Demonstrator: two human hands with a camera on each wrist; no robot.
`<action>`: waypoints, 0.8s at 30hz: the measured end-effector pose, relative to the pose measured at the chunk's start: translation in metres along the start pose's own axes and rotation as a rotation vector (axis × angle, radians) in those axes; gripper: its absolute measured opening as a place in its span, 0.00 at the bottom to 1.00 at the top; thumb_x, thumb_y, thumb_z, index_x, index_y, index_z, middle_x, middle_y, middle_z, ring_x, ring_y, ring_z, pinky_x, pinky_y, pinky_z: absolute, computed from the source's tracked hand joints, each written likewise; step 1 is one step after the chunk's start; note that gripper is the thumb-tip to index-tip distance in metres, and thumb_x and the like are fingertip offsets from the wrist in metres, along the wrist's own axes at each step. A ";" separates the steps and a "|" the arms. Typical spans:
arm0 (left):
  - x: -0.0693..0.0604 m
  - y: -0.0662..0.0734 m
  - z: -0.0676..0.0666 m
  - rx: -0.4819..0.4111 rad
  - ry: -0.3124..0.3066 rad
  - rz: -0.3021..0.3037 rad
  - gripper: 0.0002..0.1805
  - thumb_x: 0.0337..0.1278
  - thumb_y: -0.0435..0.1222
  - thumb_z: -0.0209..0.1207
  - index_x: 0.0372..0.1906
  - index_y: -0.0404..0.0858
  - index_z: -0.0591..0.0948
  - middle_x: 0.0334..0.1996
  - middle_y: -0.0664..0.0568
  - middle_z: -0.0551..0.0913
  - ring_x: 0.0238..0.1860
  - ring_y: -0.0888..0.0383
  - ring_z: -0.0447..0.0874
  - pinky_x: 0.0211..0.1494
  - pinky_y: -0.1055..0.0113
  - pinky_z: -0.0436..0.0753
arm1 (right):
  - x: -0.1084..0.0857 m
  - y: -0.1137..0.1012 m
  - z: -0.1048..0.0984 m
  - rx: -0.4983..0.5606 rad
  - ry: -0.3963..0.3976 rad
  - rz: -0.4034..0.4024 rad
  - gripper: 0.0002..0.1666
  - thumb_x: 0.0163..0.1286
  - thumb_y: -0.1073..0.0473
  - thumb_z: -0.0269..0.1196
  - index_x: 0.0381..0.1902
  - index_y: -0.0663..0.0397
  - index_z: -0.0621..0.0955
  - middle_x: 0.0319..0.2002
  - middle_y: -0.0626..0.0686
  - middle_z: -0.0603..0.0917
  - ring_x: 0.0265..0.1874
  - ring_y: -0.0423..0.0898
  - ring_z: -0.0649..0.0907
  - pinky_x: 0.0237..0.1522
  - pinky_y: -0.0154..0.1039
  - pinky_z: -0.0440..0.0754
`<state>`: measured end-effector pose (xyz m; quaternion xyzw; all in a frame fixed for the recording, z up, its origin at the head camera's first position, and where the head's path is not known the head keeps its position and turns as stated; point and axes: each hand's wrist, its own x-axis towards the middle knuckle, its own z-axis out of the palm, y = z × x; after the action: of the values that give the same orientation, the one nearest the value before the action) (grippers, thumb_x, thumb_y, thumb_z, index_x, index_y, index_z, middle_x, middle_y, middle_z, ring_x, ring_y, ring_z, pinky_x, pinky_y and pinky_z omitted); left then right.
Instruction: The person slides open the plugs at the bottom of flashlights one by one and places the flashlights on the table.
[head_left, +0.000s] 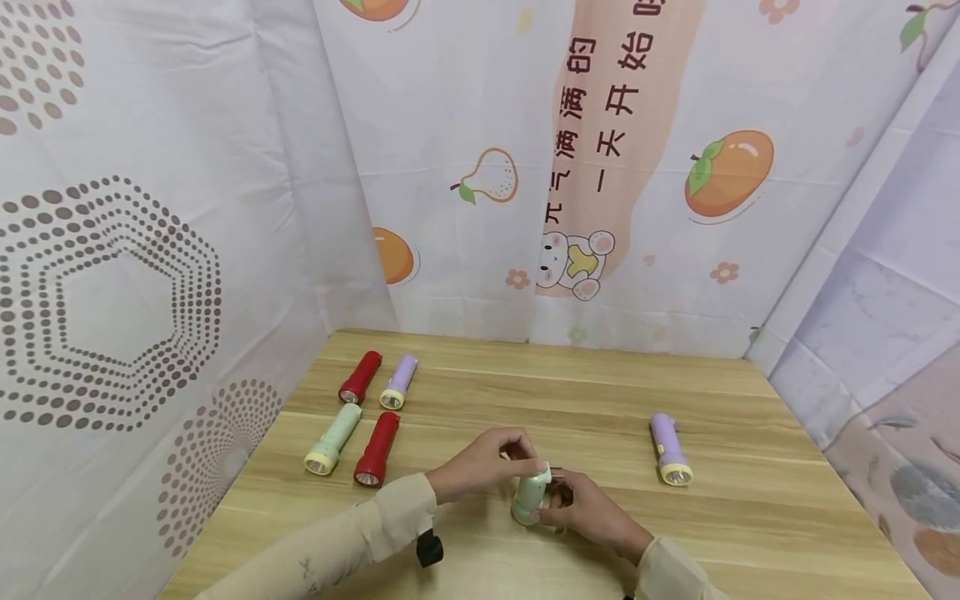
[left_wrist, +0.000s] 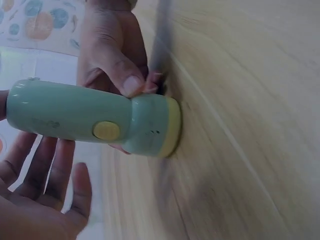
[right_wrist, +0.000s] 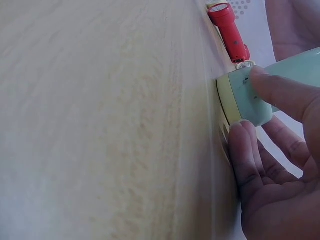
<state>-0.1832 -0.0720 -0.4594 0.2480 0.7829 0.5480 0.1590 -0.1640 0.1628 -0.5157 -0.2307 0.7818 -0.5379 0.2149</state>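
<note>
A pale green flashlight with a cream rim stands head-down on the table, leaning slightly. In the right wrist view, my right hand grips its wide head between thumb and fingers, low by the tabletop. My left hand is at the upper tail end, one digit touching it from above. The other left fingers spread loosely beside the barrel without wrapping it. A cream switch shows on the barrel in the left wrist view. The flashlight's lens faces the table and is hidden.
At the left lie two red flashlights, a lavender one and another pale green one. A second lavender flashlight lies at the right. Printed curtains surround the wooden table.
</note>
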 end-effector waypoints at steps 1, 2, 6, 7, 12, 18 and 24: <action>-0.001 -0.001 0.000 0.016 0.007 0.013 0.07 0.67 0.48 0.67 0.40 0.50 0.85 0.40 0.60 0.85 0.43 0.60 0.80 0.48 0.65 0.78 | 0.000 -0.001 0.000 -0.001 0.000 -0.005 0.24 0.66 0.55 0.73 0.58 0.53 0.82 0.37 0.55 0.82 0.29 0.43 0.79 0.29 0.33 0.79; -0.002 -0.002 -0.001 0.026 0.013 0.029 0.07 0.67 0.48 0.67 0.40 0.50 0.84 0.40 0.60 0.85 0.43 0.60 0.81 0.48 0.65 0.79 | 0.000 -0.001 0.000 0.000 0.001 -0.008 0.24 0.66 0.55 0.73 0.58 0.53 0.81 0.39 0.55 0.82 0.30 0.43 0.80 0.29 0.33 0.79; -0.006 -0.005 -0.002 0.076 0.024 0.101 0.10 0.63 0.48 0.70 0.44 0.52 0.83 0.42 0.62 0.85 0.45 0.62 0.81 0.49 0.64 0.81 | -0.001 -0.002 0.000 0.004 0.009 -0.022 0.26 0.67 0.56 0.73 0.61 0.53 0.80 0.39 0.55 0.82 0.30 0.44 0.80 0.30 0.34 0.80; -0.008 -0.006 -0.002 0.091 0.026 0.122 0.12 0.62 0.49 0.71 0.46 0.53 0.83 0.42 0.62 0.84 0.45 0.62 0.81 0.49 0.64 0.81 | -0.001 -0.003 0.000 0.003 0.012 -0.024 0.27 0.67 0.56 0.73 0.62 0.53 0.80 0.39 0.55 0.83 0.30 0.43 0.80 0.29 0.34 0.80; -0.012 -0.006 -0.003 0.171 0.063 0.220 0.18 0.57 0.51 0.74 0.49 0.55 0.83 0.44 0.66 0.84 0.46 0.65 0.82 0.49 0.65 0.82 | -0.003 -0.005 0.002 0.005 0.034 -0.016 0.29 0.64 0.57 0.75 0.60 0.55 0.80 0.34 0.55 0.81 0.29 0.43 0.79 0.29 0.32 0.78; -0.015 -0.008 0.000 0.190 0.087 0.262 0.18 0.57 0.50 0.74 0.50 0.53 0.84 0.43 0.66 0.84 0.45 0.65 0.82 0.48 0.65 0.83 | -0.003 -0.007 0.007 -0.025 0.080 -0.016 0.34 0.57 0.57 0.80 0.60 0.57 0.79 0.39 0.56 0.81 0.32 0.45 0.78 0.32 0.32 0.76; -0.019 -0.008 0.001 0.214 0.098 0.291 0.18 0.58 0.48 0.74 0.51 0.51 0.83 0.43 0.66 0.83 0.44 0.65 0.82 0.48 0.66 0.83 | -0.002 -0.007 0.014 -0.064 0.140 -0.032 0.36 0.55 0.57 0.81 0.60 0.55 0.80 0.46 0.51 0.82 0.39 0.47 0.77 0.37 0.34 0.75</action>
<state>-0.1687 -0.0838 -0.4679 0.3471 0.7994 0.4902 0.0125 -0.1529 0.1515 -0.5138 -0.2117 0.8081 -0.5306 0.1438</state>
